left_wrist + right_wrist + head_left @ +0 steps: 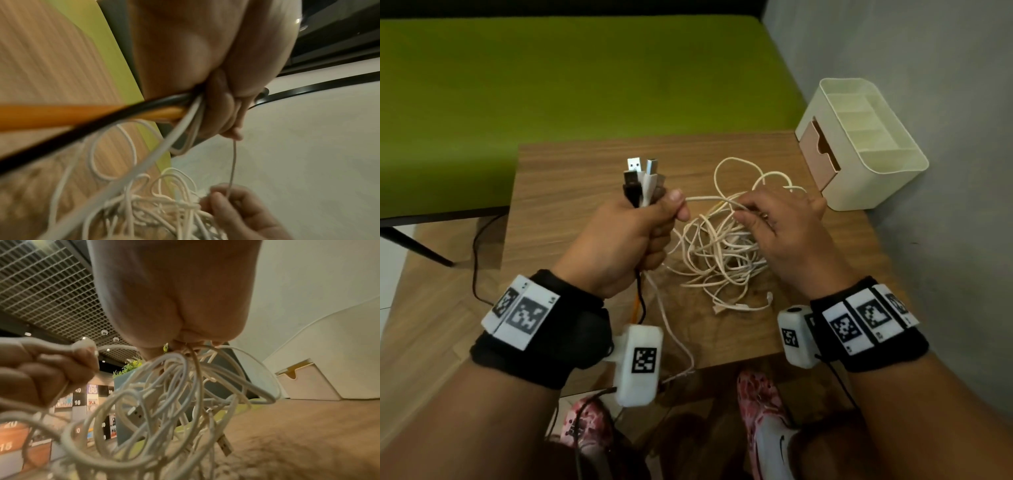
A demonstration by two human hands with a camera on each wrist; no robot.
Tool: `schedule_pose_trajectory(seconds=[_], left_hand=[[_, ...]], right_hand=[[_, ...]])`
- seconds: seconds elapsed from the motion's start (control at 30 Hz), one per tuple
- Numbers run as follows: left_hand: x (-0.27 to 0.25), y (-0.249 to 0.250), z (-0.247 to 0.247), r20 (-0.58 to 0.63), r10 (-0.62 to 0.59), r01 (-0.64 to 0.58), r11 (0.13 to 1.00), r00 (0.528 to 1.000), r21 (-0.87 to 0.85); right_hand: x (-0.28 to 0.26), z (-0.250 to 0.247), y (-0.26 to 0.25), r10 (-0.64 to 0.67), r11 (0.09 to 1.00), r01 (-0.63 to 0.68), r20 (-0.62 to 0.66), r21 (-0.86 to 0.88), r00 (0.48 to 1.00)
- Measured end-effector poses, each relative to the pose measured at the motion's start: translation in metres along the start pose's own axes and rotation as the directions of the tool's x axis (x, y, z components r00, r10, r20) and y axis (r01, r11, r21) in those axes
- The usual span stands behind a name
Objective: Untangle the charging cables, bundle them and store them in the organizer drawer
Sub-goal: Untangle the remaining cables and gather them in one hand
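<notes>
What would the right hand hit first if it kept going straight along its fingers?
Probably the raised white cable loops just past the right hand, not the organizer off to its right; depth is uncertain.

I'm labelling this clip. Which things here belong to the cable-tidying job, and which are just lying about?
Job:
white cable tangle
USB plug bunch in the left hand
right hand
organizer
organizer drawer

Lying about:
green bench
wooden table

Tangled white cables point(717, 246) beside organizer point(866, 147)
</notes>
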State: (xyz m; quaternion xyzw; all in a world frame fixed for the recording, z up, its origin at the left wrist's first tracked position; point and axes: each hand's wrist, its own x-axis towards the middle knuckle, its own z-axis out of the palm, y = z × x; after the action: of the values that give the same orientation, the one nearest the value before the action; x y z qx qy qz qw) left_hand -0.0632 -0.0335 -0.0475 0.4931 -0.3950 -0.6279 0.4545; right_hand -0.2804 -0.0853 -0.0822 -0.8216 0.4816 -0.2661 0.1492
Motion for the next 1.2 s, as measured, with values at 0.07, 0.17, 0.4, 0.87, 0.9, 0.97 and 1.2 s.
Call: schedule_pose_trajectory(seconds=[0.07, 0.17, 0.4, 0.87, 0.9, 0.97, 1.2], left_hand=[[0.001, -0.001, -0.005, -0.103, 0.026, -0.006, 0.982, 0.994, 0.189], [0.001, -0.006, -0.008, -0.159, 0.095, 0.004, 0.846, 0.983, 0.534], [0.007, -0.016, 0.021, -0.016, 0.257, -0.172, 0.689, 0.966, 0.704], [-0.007, 0.01, -0.013, -0.091, 0.236, -0.236, 0.972, 0.967, 0.007], [-0.007, 0.007, -0.009, -0.058, 0.208, -0.206, 0.978, 0.976, 0.036], [-0.006, 0.005, -0.007, -0.023, 0.163, -0.161, 0.985, 0.986, 0.053], [-0.014, 0.008, 0.012, 0.077, 0.111, -0.116, 0.992, 0.991, 0.059]], right_hand=[[0.001, -0.002, -0.001, -0.036, 0.989, 0.041, -0.041, 0.145, 0.999], [0.0, 0.001, -0.004, -0.078, 0.981, 0.085, -0.05, 0.176, 0.996], [-0.005, 0.002, -0.023, -0.17, 0.985, 0.167, -0.057, -0.054, 0.984], [0.003, -0.015, -0.008, 0.253, 0.964, -0.22, 0.249, -0.15, 0.935], [0.003, -0.018, -0.015, 0.207, 0.978, -0.194, 0.233, -0.079, 0.95], [0.003, -0.025, -0.031, 0.107, 0.983, -0.127, 0.151, 0.13, 0.983], [-0.008, -0.037, -0.06, -0.069, 0.95, 0.058, 0.025, 0.306, 0.997]])
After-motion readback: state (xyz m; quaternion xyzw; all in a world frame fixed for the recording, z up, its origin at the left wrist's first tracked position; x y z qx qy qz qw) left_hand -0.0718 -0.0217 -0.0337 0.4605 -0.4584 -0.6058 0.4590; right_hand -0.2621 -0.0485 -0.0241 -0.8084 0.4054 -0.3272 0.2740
